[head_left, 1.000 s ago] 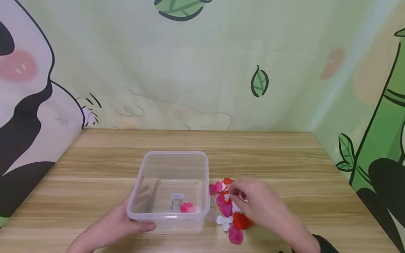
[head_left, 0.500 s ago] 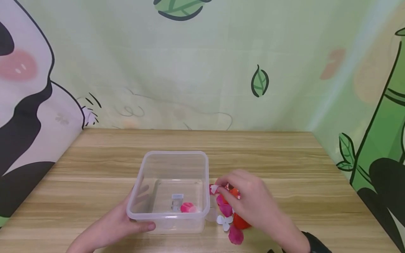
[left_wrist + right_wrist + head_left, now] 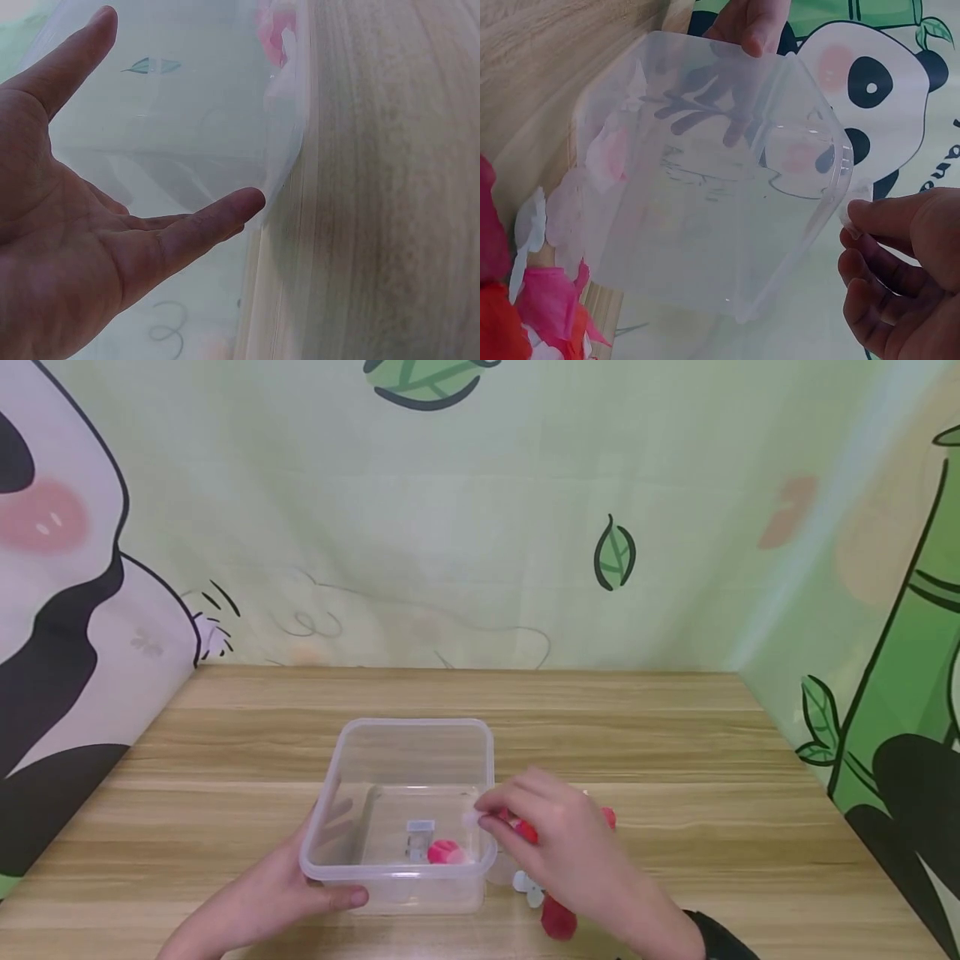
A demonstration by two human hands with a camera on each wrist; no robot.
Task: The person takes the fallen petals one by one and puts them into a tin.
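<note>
A clear plastic box (image 3: 420, 890) stands on the table. My left hand (image 3: 285, 881) rests against its front left corner, thumb along the front and fingers on the left side; in the left wrist view the fingers look straight and spread. Inside the box lie a pink petal (image 3: 446, 852) and a small pale piece (image 3: 420, 839). My right hand (image 3: 558, 835) pinches a small white petal (image 3: 471, 818) between thumb and fingertips at the box's right rim. Below that hand is a pile of petals, partly hidden, with a pink petal (image 3: 549, 300) and a red one (image 3: 502, 322).
A white four-lobed petal piece (image 3: 531, 887) and a dark pink petal (image 3: 558, 917) lie right of the box, on the wooden table (image 3: 637, 735). Behind hangs a cloth backdrop (image 3: 480, 527) printed with leaves and a panda.
My right hand has moved left from the petal pile to the box's right rim, carrying the small white petal. The box and my left hand have stayed in place.
</note>
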